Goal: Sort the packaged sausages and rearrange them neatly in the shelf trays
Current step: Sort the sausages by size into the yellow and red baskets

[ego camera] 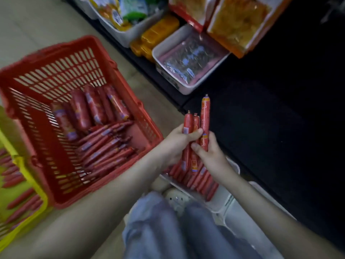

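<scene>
Head view looks down on the left hand (179, 141), closed around two thin red sausage sticks (187, 139) held upright, thumb pressed across their fronts, while the right hand (209, 156) grips a third, longer stick (205, 124) just beside them, its tip standing higher than the others. Directly under both hands sits a white tray (231, 200) with a row of the same thin sticks lying side by side along its near end (the far part of it is hidden by the arms). Left of the hands a red basket (37, 86) on the floor holds the unsorted stock: fat short sausages (82, 109) at the back, thin sticks (104, 152) heaped in front. A yellow basket (26, 184) at the left edge holds more sticks. Further off, the white shelf tray (168, 53) holds silver packets. To my eye the risk is the slick wrappers: three sticks pinched loosely between two hands could slip and scatter the tidy row below, or the longer one could get laid among shorter ones and spoil the sort
</scene>
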A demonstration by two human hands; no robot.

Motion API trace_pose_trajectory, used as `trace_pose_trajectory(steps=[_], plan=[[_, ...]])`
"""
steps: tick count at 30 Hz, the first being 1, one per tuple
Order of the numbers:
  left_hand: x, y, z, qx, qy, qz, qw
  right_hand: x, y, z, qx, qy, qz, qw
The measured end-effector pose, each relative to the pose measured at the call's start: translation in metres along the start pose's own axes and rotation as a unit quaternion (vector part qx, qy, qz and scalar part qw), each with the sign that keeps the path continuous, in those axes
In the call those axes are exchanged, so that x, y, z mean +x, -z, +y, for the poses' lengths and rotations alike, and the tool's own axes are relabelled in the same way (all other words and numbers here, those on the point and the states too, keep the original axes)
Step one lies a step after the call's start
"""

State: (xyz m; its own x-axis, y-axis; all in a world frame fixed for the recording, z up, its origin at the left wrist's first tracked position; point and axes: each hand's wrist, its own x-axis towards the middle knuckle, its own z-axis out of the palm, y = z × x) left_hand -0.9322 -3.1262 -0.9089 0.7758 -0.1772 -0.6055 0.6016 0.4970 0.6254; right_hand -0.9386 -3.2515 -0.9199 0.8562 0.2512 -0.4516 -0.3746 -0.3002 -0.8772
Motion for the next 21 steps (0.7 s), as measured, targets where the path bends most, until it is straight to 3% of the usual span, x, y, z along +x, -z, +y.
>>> trace_pose_trajectory(steps=[7, 11, 16, 21], plan=[[0.024, 0.029, -0.058, 0.02, 0.066, 0.109, 0.992, 0.008, 0.0, 0.103, 0.005, -0.123, 0.038, 0.992], [0.025, 0.072, -0.075, 0.191, 0.056, 0.144, 0.969, 0.014, -0.008, 0.137, -0.005, -0.177, 0.06, 0.982], [0.024, 0.096, -0.095, 0.244, 0.081, 0.142, 0.956, 0.031, -0.029, 0.191, -0.123, -0.237, 0.036, 0.963], [0.035, 0.103, -0.105, 0.275, 0.095, 0.169, 0.941, 0.041, -0.048, 0.191, -0.117, -0.221, -0.053, 0.967]])
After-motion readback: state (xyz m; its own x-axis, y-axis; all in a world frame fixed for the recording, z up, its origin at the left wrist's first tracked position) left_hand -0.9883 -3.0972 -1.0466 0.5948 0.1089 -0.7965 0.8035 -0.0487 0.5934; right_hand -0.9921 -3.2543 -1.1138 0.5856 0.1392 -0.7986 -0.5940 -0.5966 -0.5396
